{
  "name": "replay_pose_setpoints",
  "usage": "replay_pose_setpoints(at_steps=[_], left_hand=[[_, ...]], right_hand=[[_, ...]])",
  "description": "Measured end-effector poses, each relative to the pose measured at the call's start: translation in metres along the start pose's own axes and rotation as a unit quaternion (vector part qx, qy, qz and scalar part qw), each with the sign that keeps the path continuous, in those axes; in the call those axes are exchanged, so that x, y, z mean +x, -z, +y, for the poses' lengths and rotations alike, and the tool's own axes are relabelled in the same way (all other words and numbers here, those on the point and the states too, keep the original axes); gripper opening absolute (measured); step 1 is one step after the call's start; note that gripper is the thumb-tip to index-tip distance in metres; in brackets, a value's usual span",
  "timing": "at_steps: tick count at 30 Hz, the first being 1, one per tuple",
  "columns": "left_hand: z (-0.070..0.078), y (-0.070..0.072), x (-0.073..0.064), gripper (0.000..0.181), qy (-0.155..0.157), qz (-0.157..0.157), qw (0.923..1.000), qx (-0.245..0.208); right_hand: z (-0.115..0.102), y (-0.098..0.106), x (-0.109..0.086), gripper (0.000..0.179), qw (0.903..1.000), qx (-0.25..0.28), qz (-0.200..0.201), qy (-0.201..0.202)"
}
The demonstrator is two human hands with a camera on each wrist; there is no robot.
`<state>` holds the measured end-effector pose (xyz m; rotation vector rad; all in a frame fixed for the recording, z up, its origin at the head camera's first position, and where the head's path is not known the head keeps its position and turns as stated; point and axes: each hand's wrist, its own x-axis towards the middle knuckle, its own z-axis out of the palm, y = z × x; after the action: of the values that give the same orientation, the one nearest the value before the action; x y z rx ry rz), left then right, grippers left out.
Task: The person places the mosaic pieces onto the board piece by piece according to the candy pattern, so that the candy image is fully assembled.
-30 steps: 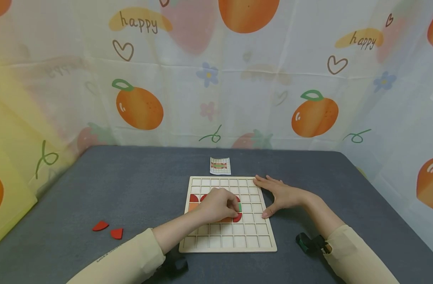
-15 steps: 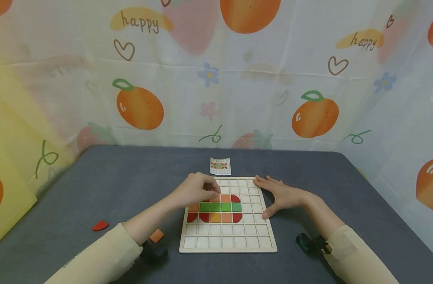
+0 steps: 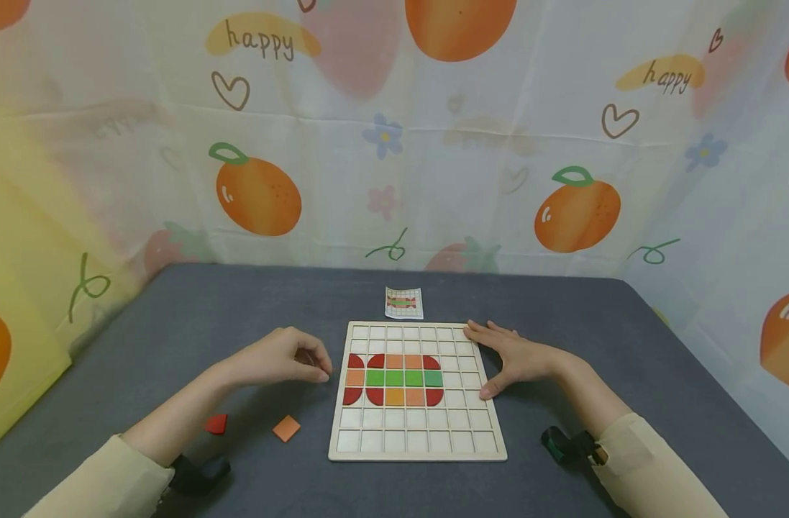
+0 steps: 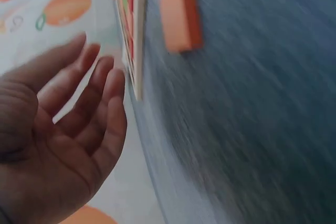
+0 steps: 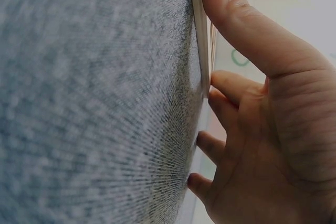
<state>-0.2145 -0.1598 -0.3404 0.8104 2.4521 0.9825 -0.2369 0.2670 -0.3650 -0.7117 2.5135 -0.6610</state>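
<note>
A pale wooden grid board (image 3: 426,440) lies on the dark table. Red rounded tiles, orange square tiles and a row of green tiles (image 3: 394,378) fill part of its left and middle cells. My left hand (image 3: 284,357) hovers just left of the board; its loosely curved fingers hold nothing, as the left wrist view confirms. Close below it lie a loose orange square tile (image 3: 287,429) and a red tile (image 3: 216,424). My right hand (image 3: 520,356) is spread along the board's right edge, with thumb and fingertips touching the frame.
Behind the board lies a small printed card (image 3: 403,303) with a coloured grid pattern. A fruit-patterned cloth (image 3: 420,180) hangs along the table's far side. The left forearm covers part of the table at left.
My left hand has moved left from over the tiles to beside the board, uncovering the pattern and the loose orange tile. One loose red tile is now out of sight. The right hand stays put.
</note>
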Motion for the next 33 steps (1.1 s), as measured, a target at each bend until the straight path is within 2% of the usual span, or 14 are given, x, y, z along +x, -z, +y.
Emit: replay_pose_setpoints(at_steps=[4,8,16,19,25,33], left_hand=[[-0.012,0.006,-0.013,0.025,0.005,-0.05,0.9983,-0.027],[-0.022,0.008,-0.023,0.032,0.002,-0.105,0.9928,-0.059],[-0.03,0.006,-0.029,0.036,-0.019,-0.162,0.9833,-0.081],[-0.03,0.004,-0.029,0.036,-0.022,-0.171,0.9811,-0.088],[-0.03,0.001,-0.028,0.034,-0.026,-0.164,0.9819,-0.09],[-0.03,0.0,-0.028,0.028,-0.033,-0.154,0.9853,-0.067]], right_hand=[[0.0,0.0,0.0,0.119,1.0,0.0,0.001,0.002],[0.0,0.0,0.0,0.118,1.0,-0.001,0.001,0.003],[0.001,-0.001,-0.001,0.118,1.0,-0.004,0.004,0.003],[0.001,-0.001,-0.001,0.118,1.0,-0.003,0.003,0.004],[0.002,-0.001,0.0,0.118,1.0,-0.002,0.003,0.002],[0.001,0.0,0.001,0.118,1.0,0.0,0.002,0.001]])
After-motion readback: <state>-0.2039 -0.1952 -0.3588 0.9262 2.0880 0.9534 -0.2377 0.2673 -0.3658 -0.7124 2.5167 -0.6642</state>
